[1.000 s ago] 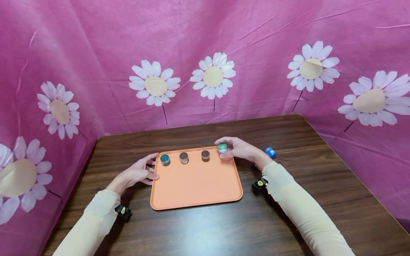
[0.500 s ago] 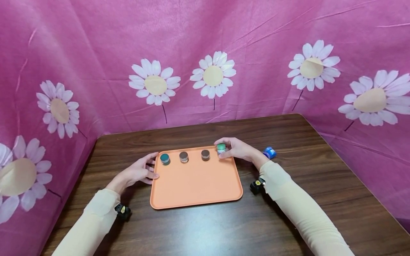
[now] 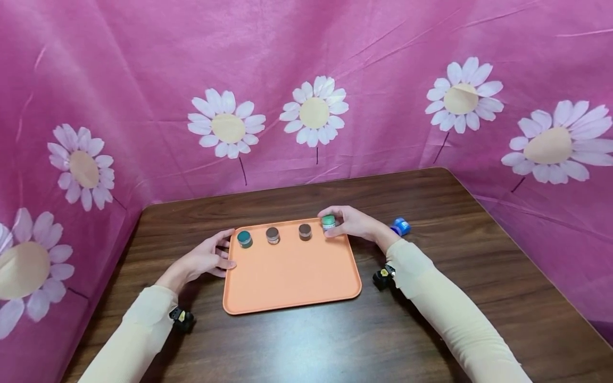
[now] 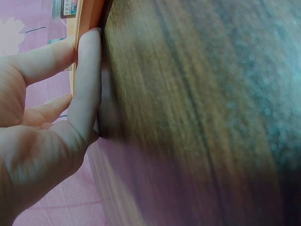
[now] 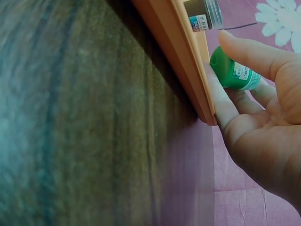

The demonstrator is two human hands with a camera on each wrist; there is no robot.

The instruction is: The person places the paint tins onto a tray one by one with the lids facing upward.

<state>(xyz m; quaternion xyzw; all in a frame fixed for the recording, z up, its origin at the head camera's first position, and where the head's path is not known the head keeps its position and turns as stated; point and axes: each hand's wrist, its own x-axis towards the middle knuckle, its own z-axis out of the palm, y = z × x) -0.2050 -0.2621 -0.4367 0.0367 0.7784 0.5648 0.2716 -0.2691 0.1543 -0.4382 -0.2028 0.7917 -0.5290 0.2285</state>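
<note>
My right hand (image 3: 351,221) pinches a small green paint jar (image 3: 328,223) between thumb and fingers at the back right corner of an orange tray (image 3: 292,276). In the right wrist view the green jar (image 5: 235,70) has a white label and leans slightly; whether its base touches the tray is hard to tell. My left hand (image 3: 206,258) rests fairly straight fingers and thumb against the tray's left rim (image 4: 87,19). Along the back of the tray stand a teal-lidded jar (image 3: 245,239) and two brown-lidded jars, one left (image 3: 272,235) and one right (image 3: 305,232).
A blue jar (image 3: 401,226) lies on its side on the dark wooden table (image 3: 431,213), right of the tray behind my right wrist. Pink cloth (image 3: 268,53) with large daisies hangs around the table's back and sides. Small wrist cameras (image 3: 383,277) sit on both sleeves.
My right hand has shifted slightly left with the green paint jar, and the blue jar shows a little more past the wrist. My left hand keeps its place on the tray.
</note>
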